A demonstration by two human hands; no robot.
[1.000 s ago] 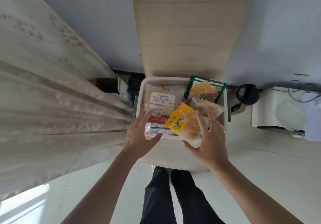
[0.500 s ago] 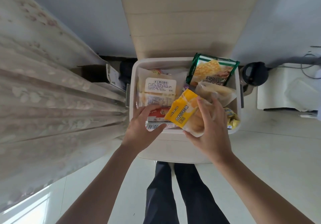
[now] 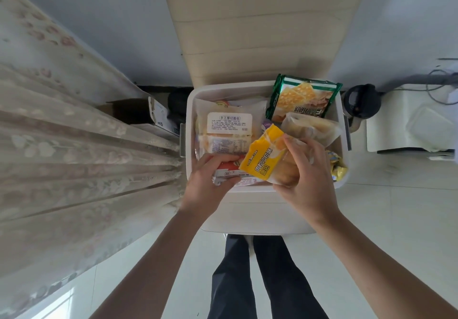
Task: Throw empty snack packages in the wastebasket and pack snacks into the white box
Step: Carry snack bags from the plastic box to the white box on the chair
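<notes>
The white box (image 3: 257, 192) stands on the floor in front of me, full of snacks. My right hand (image 3: 306, 177) grips a yellow bread package (image 3: 264, 159) over the box's near edge. My left hand (image 3: 207, 182) pinches a red and white packet (image 3: 229, 173) at the near left corner. Inside lie a labelled bread bag (image 3: 229, 126), a green cracker bag (image 3: 303, 98), a clear bun bag (image 3: 309, 128) and small yellow packets (image 3: 337, 167) at the right.
A cream panel (image 3: 255, 26) leans against the wall behind the box. A curtain (image 3: 62, 133) hangs at the left with an open cardboard box (image 3: 138, 113) beside it. A black round object (image 3: 361, 102) and a white unit (image 3: 409, 130) are at the right.
Both hands have closed: the left fingers now pinch the red and white packet, and the right hand has curled round the yellow bread package. The view has moved closer to the box.
</notes>
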